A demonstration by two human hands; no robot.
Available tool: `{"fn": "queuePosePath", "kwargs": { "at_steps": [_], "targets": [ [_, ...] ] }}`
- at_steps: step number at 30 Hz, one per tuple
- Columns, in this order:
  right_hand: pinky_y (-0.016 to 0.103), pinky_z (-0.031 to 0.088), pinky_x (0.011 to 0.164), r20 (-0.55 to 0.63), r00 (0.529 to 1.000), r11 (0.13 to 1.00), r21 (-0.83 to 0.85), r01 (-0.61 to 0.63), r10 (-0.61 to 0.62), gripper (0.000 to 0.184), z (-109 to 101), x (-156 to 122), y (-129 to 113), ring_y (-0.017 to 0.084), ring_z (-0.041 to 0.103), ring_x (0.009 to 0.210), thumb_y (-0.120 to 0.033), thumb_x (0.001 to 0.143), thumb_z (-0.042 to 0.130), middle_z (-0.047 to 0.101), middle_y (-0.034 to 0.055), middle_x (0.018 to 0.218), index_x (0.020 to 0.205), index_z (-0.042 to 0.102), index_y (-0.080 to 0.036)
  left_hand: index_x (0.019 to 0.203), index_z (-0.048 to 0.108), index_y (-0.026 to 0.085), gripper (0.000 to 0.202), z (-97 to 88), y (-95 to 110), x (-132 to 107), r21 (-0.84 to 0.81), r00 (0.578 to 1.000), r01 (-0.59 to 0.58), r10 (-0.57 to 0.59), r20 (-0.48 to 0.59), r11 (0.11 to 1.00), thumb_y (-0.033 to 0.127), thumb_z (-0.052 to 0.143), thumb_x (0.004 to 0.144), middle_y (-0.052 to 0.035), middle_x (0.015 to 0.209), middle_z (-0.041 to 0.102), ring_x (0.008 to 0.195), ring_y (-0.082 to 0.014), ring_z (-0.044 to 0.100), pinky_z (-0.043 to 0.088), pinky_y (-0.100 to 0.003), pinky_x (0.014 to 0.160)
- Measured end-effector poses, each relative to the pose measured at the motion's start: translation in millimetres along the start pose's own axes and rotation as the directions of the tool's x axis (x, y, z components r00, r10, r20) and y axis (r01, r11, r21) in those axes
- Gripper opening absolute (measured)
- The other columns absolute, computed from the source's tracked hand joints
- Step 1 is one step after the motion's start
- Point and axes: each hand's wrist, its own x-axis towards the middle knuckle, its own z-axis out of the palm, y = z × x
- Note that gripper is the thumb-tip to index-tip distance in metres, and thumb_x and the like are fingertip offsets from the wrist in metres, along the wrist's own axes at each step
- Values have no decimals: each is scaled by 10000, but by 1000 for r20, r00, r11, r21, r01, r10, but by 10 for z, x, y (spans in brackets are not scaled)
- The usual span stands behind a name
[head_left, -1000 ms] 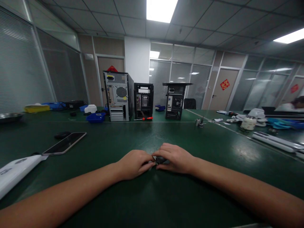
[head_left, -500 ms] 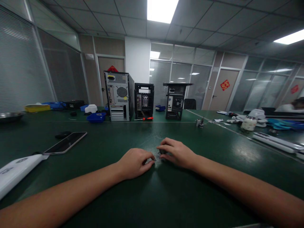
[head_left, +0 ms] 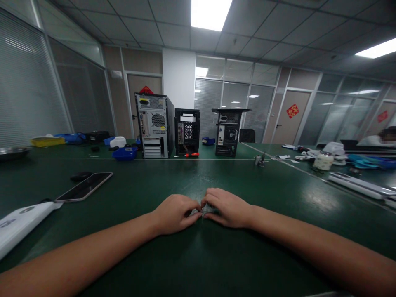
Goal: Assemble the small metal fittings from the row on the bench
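My left hand rests low over the green table, its thumb and fingers closed in a pinch. Facing it, my right hand has its fingers curled in and its fingertips almost meet the left ones. Between both sets of fingertips shows a small clear, shiny piece that looks like thin plastic. Both hands seem to grip it, though the fingers hide much of it and its exact kind cannot be made out.
Beyond my hands stand three computer cases, with a red-handled screwdriver before the middle one. A phone and a white package lie left. Right are small metal parts, a jar and a person.
My right hand has come down and left to meet the left hand, and its fingers have closed in on the clear piece. My left hand has barely moved.
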Motion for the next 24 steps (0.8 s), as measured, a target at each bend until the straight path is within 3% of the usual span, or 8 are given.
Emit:
{"fn": "queuePosePath", "kwargs": {
  "at_steps": [5,10,12,15,17,19,24],
  "targets": [
    [323,448,773,-37,999,995,-97,23,-27,185,75,21,2,200,576,919,-333,980,597,624,86,1022,1085,608,-181,953,712,184,207,3,-15,1,-24,997,-73,73,-28,997,314,558,1001,-13,793,706,726,-169,660,434,-274,684],
    [318,432,774,-27,999,992,-121,37,-40,170,37,25,-30,196,568,907,-314,973,590,623,77,1008,1081,610,-185,998,726,180,221,-25,0,-4,-42,997,-73,72,-16,996,293,537,1020,-24,865,731,784,-169,680,452,-271,724],
    [323,434,804,-40,999,995,-104,0,-5,168,8,8,43,198,566,921,-311,975,574,624,78,1014,1079,608,-184,1044,730,187,229,-31,24,-2,-37,997,-73,73,-12,997,293,528,1027,-27,890,741,805,-173,688,458,-275,743],
    [341,436,855,-125,980,984,-77,-164,153,157,-34,-63,338,199,570,936,-301,996,516,626,79,1013,1049,602,-180,1072,734,195,235,-46,55,-14,-31,997,-78,78,-2,996,288,523,1028,-26,905,751,816,-177,695,467,-280,755],
    [350,437,859,-205,930,946,-51,-320,304,192,-56,-166,652,197,576,924,-310,1015,461,628,82,1020,1042,598,-178,1074,735,192,239,-70,61,-47,-36,997,-81,81,2,996,287,520,1029,-29,914,755,819,-176,697,474,-279,759],
    [353,446,854,-288,839,878,20,-477,462,245,-71,-331,1018,203,586,921,-347,1023,419,636,87,1013,1043,591,-174,1080,734,190,243,-106,54,-102,-44,997,-82,82,5,996,285,515,1031,-31,929,757,828,-176,698,480,-279,766],
    [343,465,801,-354,508,592,189,-783,785,286,-102,-920,1839,213,609,844,-377,996,388,680,102,941,1017,593,-179,1085,736,193,250,-182,14,-257,-54,997,-71,72,11,996,290,512,1030,-30,921,760,830,-178,701,491,-287,783]
  ]
}}
